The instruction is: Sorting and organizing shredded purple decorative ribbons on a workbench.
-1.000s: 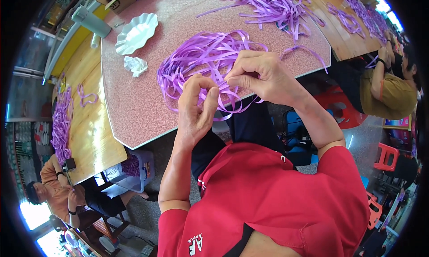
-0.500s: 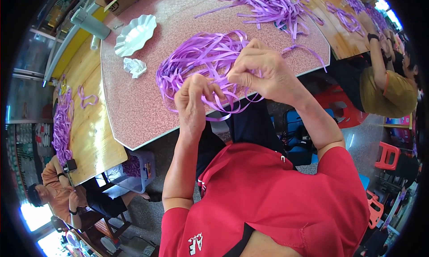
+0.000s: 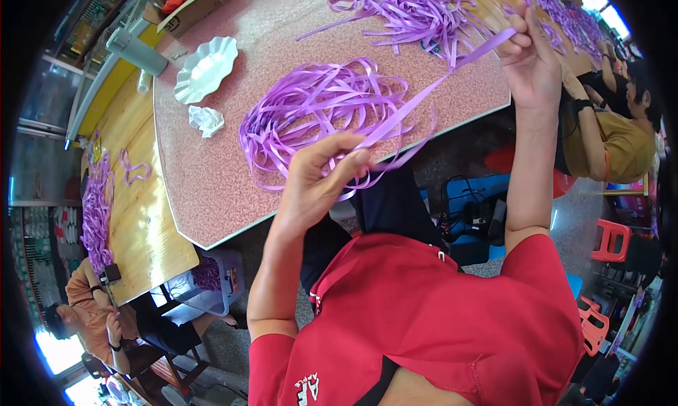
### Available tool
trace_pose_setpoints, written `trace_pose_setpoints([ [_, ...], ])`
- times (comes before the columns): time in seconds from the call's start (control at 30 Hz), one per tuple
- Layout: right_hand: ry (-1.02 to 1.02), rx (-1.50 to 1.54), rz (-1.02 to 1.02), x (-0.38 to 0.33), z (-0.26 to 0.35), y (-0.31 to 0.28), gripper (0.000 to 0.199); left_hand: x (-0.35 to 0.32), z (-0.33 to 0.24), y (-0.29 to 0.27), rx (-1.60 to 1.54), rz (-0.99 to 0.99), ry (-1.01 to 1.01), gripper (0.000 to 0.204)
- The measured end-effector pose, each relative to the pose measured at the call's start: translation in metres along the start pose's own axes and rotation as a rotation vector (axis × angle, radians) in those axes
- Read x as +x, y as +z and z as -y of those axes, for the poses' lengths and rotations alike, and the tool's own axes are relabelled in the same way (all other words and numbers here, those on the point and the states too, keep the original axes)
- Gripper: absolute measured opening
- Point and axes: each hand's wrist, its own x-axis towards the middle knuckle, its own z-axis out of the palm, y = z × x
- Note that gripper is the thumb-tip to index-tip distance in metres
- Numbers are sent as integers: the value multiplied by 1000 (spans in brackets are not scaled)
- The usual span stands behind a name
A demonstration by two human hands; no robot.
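Left hand (image 3: 318, 183): I log it low and centre, just off the near edge of the tabletop (image 3: 205, 187), fingers curled and pinching the lower end of a single purple ribbon strip (image 3: 424, 95).

Ribbon strip: runs taut and diagonal from the left hand up to the right hand, passing over the loose ribbon pile (image 3: 318, 113). I judge it very light, thin, limp and rather slick; it holds a line only under tension. Best taken flat between thumb and fingertip near an end, since a loose hold would likely let it slide.

Ribbon pile: a tangled loop of the same purple strips, lying on the pink speckled tabletop just beyond the left hand. I expect neighbouring strips to snag and drag along if one is drawn quickly.

Second ribbon heap (image 3: 417, 7): farther back on the same tabletop, apart from the first.

White scalloped dish (image 3: 205, 67) and crumpled white paper (image 3: 206, 118): to the left of the pile, near each other, not touching it.

Right hand (image 3: 530, 60): raised at upper right, fingers closed around the upper end of the strip.

Person in a mustard shirt (image 3: 621, 148): seated at the far right edge, hands elsewhere.
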Motion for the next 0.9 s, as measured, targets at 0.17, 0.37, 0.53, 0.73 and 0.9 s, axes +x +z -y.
trace_pose_setpoints([
  [0.17,-94,-159,-281,7,3,-51,24,-38,-16,-37,72,-15,-293,18],
  [0.37,20,-775,-417,6,-23,-100,23,-72,-13,-86,138,-162,-338,18],
  [0.53,-306,-1517,-70,-20,-69,-8,33,-55,-9,-69,185,-211,-236,20],
  [0.73,-212,-939,757,-89,-129,119,36,-25,-21,-34,106,-124,-186,19],
  [0.9,192,-852,668,-87,-135,121,20,-32,-22,-46,162,-192,-198,19],
])
